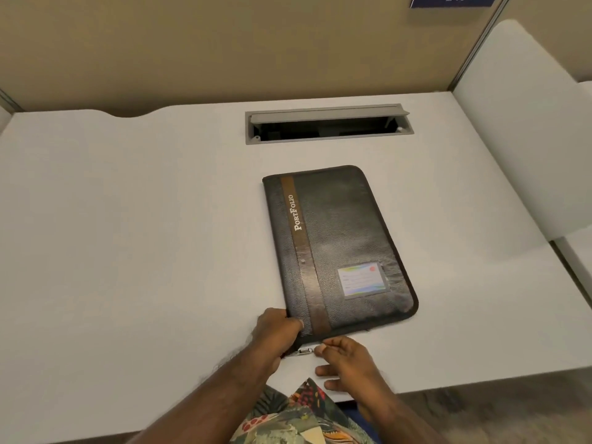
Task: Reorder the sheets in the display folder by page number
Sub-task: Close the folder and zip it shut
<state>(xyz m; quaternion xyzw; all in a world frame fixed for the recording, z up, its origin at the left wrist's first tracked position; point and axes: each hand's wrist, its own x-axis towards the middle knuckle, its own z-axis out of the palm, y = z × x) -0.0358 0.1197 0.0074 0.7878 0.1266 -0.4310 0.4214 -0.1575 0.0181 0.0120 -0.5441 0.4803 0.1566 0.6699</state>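
Lying closed at the frame's centre on the white desk [128, 251], the black leather zip-up display folder [336, 245] is gripped at its lower-left corner by the left hand [278, 328]. The right hand [346, 360] pinches the small metal zipper pull [305, 351]; a sideways tug could jam the zip or drag the folder.

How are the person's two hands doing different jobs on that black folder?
The left hand grips the folder at its near corner, thumb on the cover; the right hand pinches the metal zipper pull beside that corner. The left lies on the folder; the right stays on the desk. Both work at the folder's near edge.
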